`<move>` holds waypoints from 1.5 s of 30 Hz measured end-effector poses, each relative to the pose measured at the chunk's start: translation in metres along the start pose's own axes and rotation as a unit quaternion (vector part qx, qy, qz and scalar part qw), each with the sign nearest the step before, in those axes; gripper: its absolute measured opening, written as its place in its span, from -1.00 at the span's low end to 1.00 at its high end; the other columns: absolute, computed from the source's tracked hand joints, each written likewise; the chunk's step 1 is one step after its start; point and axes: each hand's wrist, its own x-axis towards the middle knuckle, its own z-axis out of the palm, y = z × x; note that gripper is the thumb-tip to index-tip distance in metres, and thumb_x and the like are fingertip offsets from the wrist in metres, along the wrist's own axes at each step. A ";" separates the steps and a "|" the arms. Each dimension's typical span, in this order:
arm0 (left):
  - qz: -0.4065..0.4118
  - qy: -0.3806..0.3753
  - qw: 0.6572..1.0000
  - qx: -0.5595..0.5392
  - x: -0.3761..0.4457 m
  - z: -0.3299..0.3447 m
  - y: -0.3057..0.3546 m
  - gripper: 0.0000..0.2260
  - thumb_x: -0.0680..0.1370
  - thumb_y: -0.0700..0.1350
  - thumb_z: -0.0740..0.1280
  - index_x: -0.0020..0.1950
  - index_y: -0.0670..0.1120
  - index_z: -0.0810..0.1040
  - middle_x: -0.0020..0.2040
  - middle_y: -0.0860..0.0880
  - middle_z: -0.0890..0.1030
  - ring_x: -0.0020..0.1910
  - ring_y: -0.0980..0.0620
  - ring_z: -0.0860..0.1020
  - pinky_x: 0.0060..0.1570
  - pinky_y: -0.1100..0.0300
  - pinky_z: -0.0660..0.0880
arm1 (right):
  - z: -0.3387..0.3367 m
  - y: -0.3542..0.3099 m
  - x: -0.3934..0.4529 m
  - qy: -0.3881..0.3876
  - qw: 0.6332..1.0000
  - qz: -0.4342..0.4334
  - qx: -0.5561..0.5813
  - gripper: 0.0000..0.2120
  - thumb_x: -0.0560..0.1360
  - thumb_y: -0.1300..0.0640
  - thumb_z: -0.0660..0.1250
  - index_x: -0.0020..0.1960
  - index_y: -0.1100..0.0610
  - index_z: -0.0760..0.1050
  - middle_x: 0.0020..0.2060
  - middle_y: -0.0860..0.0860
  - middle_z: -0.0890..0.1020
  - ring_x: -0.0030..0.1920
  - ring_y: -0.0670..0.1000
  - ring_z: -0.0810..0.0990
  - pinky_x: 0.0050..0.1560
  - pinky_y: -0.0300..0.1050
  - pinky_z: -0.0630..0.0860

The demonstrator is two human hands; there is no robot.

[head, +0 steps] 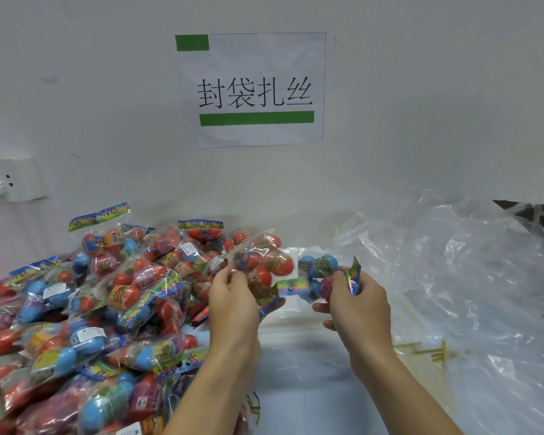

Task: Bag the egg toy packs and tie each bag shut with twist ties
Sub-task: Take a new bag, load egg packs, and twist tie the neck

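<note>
A big heap of egg toy packs (85, 312), clear sleeves holding red, blue and orange eggs with colourful header cards, covers the table's left half. My left hand (233, 306) holds up a pack of mostly red eggs (264, 262) above the heap's right edge. My right hand (357, 306) grips a second pack with blue and pink eggs (319, 271) by its header card. The two packs hang side by side, close together. Yellow twist ties (434, 353) lie on the table under the plastic, right of my right forearm.
Crumpled clear plastic bags (453, 277) spread over the right side of the table. A white wall with a paper sign (255, 89) stands close behind. A wall socket (10, 180) is at the left. More yellow ties (253, 406) lie near the heap's front edge.
</note>
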 end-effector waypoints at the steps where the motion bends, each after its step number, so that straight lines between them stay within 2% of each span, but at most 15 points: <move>1: -0.013 -0.019 0.999 -0.046 -0.002 0.003 -0.001 -0.78 0.70 -0.17 0.15 0.24 -0.14 0.55 -0.03 -0.13 0.70 -0.24 -0.01 0.70 -0.37 0.12 0.61 | 0.000 0.000 0.000 0.000 1.000 0.006 0.007 -0.80 0.63 0.08 0.22 -0.15 -0.03 0.51 -0.26 -0.03 0.69 -0.39 -0.07 0.70 -0.30 -0.03 0.64; 4: -0.045 -0.105 0.982 -0.150 -0.008 0.005 -0.001 -0.67 0.66 -0.29 0.10 0.34 -0.11 0.52 0.16 -0.24 0.65 -0.04 -0.14 0.70 -0.22 -0.02 0.65 | 0.001 0.001 0.002 -0.011 0.999 0.031 0.029 -0.84 0.64 0.03 0.21 -0.08 -0.04 0.52 -0.19 -0.01 0.70 -0.32 -0.04 0.72 -0.26 -0.06 0.61; 7: -0.074 -0.142 0.969 -0.187 -0.011 0.005 0.002 -0.48 0.55 -0.40 0.01 0.40 -0.06 0.48 0.29 -0.26 0.56 0.08 -0.22 0.60 -0.17 -0.09 0.64 | 0.001 0.002 0.004 -0.028 0.996 0.069 0.050 -0.85 0.62 0.05 0.21 -0.04 0.02 0.55 -0.14 0.06 0.71 -0.17 0.08 0.72 -0.17 -0.03 0.61; 10: -0.081 -0.153 0.965 -0.198 -0.011 0.002 0.003 -0.48 0.51 -0.38 0.03 0.39 -0.06 0.48 0.24 -0.25 0.56 0.07 -0.24 0.55 -0.10 -0.12 0.61 | 0.001 0.001 0.005 -0.069 0.982 0.116 0.128 -0.86 0.61 0.19 0.20 -0.01 0.17 0.53 -0.26 0.11 0.70 -0.28 0.12 0.70 -0.34 -0.13 0.59; 12: -0.081 -0.152 0.964 -0.202 -0.012 0.001 0.005 -0.63 0.53 -0.27 0.15 0.30 -0.14 0.53 0.13 -0.21 0.56 0.02 -0.20 0.55 -0.12 -0.07 0.56 | 0.002 -0.002 0.004 -0.087 0.974 0.139 0.159 -0.87 0.59 0.24 0.20 -0.02 0.22 0.53 -0.31 0.12 0.68 -0.33 0.11 0.67 -0.33 -0.13 0.64; 15: -0.060 -0.101 0.983 -0.143 -0.007 0.001 0.002 -0.76 0.57 -0.09 0.34 0.22 -0.12 0.54 0.06 -0.16 0.61 -0.11 -0.09 0.61 -0.26 0.08 0.58 | 0.001 -0.003 0.005 -0.106 0.965 0.158 0.180 -0.87 0.56 0.28 0.23 -0.03 0.25 0.56 -0.26 0.17 0.68 -0.33 0.11 0.67 -0.21 -0.01 0.69; 18: -0.035 -0.052 0.993 -0.099 -0.001 -0.001 -0.004 -0.80 0.52 -0.12 0.44 0.11 -0.09 0.53 -0.16 -0.08 0.65 -0.28 0.03 0.63 -0.24 0.09 0.63 | -0.001 -0.004 0.005 -0.131 0.959 0.168 0.186 -0.86 0.55 0.29 0.25 -0.09 0.21 0.58 -0.24 0.15 0.68 -0.32 0.09 0.65 -0.12 0.07 0.66; 21: -0.027 -0.053 0.992 -0.108 0.003 -0.002 -0.005 -0.77 0.48 -0.15 0.47 0.07 -0.13 0.50 -0.32 -0.03 0.65 -0.36 0.06 0.63 -0.27 0.08 0.63 | 0.000 -0.004 0.003 -0.147 0.956 0.169 0.189 -0.86 0.56 0.29 0.24 -0.08 0.20 0.56 -0.25 0.14 0.70 -0.29 0.11 0.66 -0.09 0.10 0.67; 26: -0.012 -0.078 0.994 -0.077 0.006 -0.003 -0.010 -0.70 0.47 -0.10 0.47 0.11 -0.20 0.51 -0.22 -0.09 0.67 -0.27 0.03 0.64 -0.29 0.10 0.61 | 0.000 -0.003 0.004 -0.141 0.961 0.147 0.185 -0.84 0.56 0.29 0.23 -0.09 0.18 0.57 -0.27 0.10 0.71 -0.23 0.14 0.67 -0.03 0.17 0.65; 29: 0.053 -0.063 0.996 0.022 0.004 -0.001 -0.015 -0.58 0.44 0.01 0.48 0.17 -0.21 0.54 -0.06 -0.10 0.69 -0.14 0.02 0.65 -0.19 0.16 0.58 | 0.001 -0.003 0.003 -0.167 0.965 0.128 0.155 -0.80 0.55 0.28 0.24 -0.01 0.14 0.63 -0.21 0.09 0.74 -0.25 0.07 0.71 -0.05 0.12 0.67; 32: 0.108 -0.071 0.988 0.086 0.003 0.000 -0.019 -0.74 0.57 0.00 0.38 0.13 -0.16 0.61 -0.09 -0.05 0.71 -0.16 0.10 0.68 -0.28 0.34 0.54 | 0.002 -0.001 0.002 -0.185 0.964 0.122 0.147 -0.76 0.53 0.33 0.21 0.01 0.15 0.63 -0.16 0.14 0.74 -0.24 0.06 0.72 -0.08 0.10 0.67; 35: 0.136 -0.068 0.980 0.130 0.003 0.000 -0.021 -0.80 0.59 0.02 0.34 -0.01 -0.11 0.62 -0.15 -0.06 0.71 -0.16 0.03 0.66 -0.25 0.27 0.56 | 0.002 -0.002 0.002 -0.200 0.960 0.118 0.156 -0.73 0.53 0.35 0.18 0.04 0.16 0.63 -0.13 0.17 0.74 -0.21 0.09 0.71 -0.11 0.08 0.67; 37: 0.131 -0.075 0.981 0.122 0.003 0.001 -0.021 -0.82 0.60 0.02 0.33 0.01 -0.07 0.59 -0.11 -0.07 0.71 -0.12 0.01 0.68 -0.21 0.20 0.59 | 0.002 -0.003 0.002 -0.211 0.956 0.117 0.168 -0.70 0.53 0.35 0.15 0.03 0.16 0.63 -0.14 0.16 0.74 -0.21 0.09 0.71 -0.16 0.04 0.68; 41: 0.124 -0.091 0.982 0.106 0.001 0.002 -0.021 -0.85 0.60 0.01 0.33 0.04 -0.06 0.54 -0.11 -0.09 0.71 -0.10 -0.04 0.69 -0.10 0.03 0.63 | -0.001 -0.003 0.002 -0.239 0.936 0.138 0.220 -0.65 0.58 0.16 0.15 -0.12 0.12 0.72 -0.11 0.17 0.74 -0.18 0.12 0.73 -0.20 0.03 0.67; 45: 0.151 -0.084 0.977 0.122 0.000 0.002 -0.023 -0.90 0.61 -0.01 0.31 0.06 -0.02 0.49 -0.14 -0.01 0.67 -0.16 0.13 0.66 -0.26 0.33 0.56 | -0.003 -0.004 -0.001 -0.298 0.932 0.114 0.173 -0.62 0.54 -0.24 0.25 0.07 -0.02 0.70 0.02 0.08 0.74 0.01 0.12 0.74 -0.03 0.10 0.65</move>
